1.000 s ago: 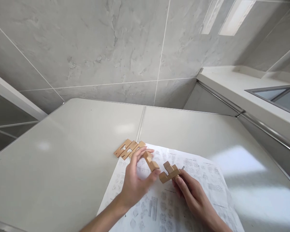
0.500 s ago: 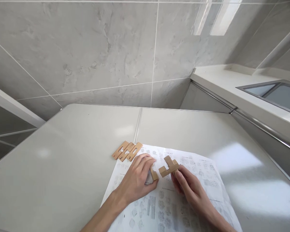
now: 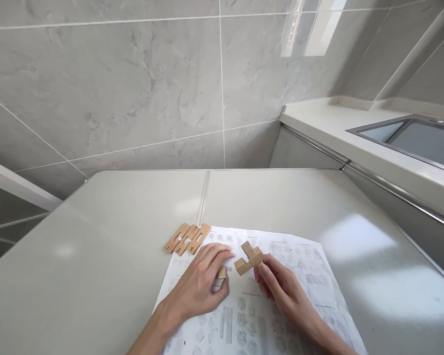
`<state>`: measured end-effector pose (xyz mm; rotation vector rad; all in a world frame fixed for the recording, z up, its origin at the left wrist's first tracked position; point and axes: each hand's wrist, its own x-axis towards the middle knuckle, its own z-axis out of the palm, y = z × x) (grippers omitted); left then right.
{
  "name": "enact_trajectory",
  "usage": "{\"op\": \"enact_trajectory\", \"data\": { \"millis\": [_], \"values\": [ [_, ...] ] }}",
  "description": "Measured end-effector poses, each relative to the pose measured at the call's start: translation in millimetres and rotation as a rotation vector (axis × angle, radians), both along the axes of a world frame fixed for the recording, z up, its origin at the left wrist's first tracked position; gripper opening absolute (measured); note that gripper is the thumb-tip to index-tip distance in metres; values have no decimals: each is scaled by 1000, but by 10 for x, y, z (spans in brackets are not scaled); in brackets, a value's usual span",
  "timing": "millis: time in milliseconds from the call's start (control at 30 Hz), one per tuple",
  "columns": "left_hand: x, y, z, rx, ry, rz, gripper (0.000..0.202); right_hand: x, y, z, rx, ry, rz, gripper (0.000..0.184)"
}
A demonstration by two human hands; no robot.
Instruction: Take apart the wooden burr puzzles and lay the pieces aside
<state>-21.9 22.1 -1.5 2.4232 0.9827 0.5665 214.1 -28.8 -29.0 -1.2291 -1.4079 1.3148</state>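
Note:
My left hand point(image 3: 203, 278) curls over the paper with a small notched wooden puzzle piece point(image 3: 222, 272) between its thumb and fingers. Only one end of that piece shows; the fingers and palm cover the rest. Just to the right, my right hand point(image 3: 281, 278) pinches a wooden burr puzzle assembly point(image 3: 248, 259), made of bars joined crosswise with a gap between two arms. The assembly is held above the sheet, apart from the left hand's piece. Beyond my left hand lie three flat wooden pieces point(image 3: 187, 239), slotted, numbered and overlapping side by side.
A large printed sheet point(image 3: 259, 291) with small puzzle drawings lies under both hands on the pale table point(image 3: 107, 256). Behind the table is a grey tiled wall point(image 3: 133, 88). To the right stands a white counter point(image 3: 318, 121) with a sink point(image 3: 414, 135).
The left hand's piece has turned, so less of it shows between the fingers. The right hand's assembly has tilted slightly. The whole view has shifted a little.

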Motion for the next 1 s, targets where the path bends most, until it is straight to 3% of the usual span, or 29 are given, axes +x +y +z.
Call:
{"op": "enact_trajectory", "data": {
  "millis": [100,233,433,567,833,1000],
  "values": [
    [1,2,62,30,4,1,59,2,6,-5,-2,-10,3,47],
    [25,-22,70,51,-38,30,43,-4,5,-7,-4,-36,12,47],
    [81,-93,-8,-78,-134,36,26,-35,-15,10,36,-18,58,41],
    [131,-124,20,-129,-184,29,17,-55,-20,12,74,-39,69,37],
    [162,-161,28,-142,-252,83,10,-68,-40,-72,179,-186,6,27],
    [194,-231,-5,-108,-244,93,12,-74,-60,-183,238,-343,-47,11]
  ]
}}
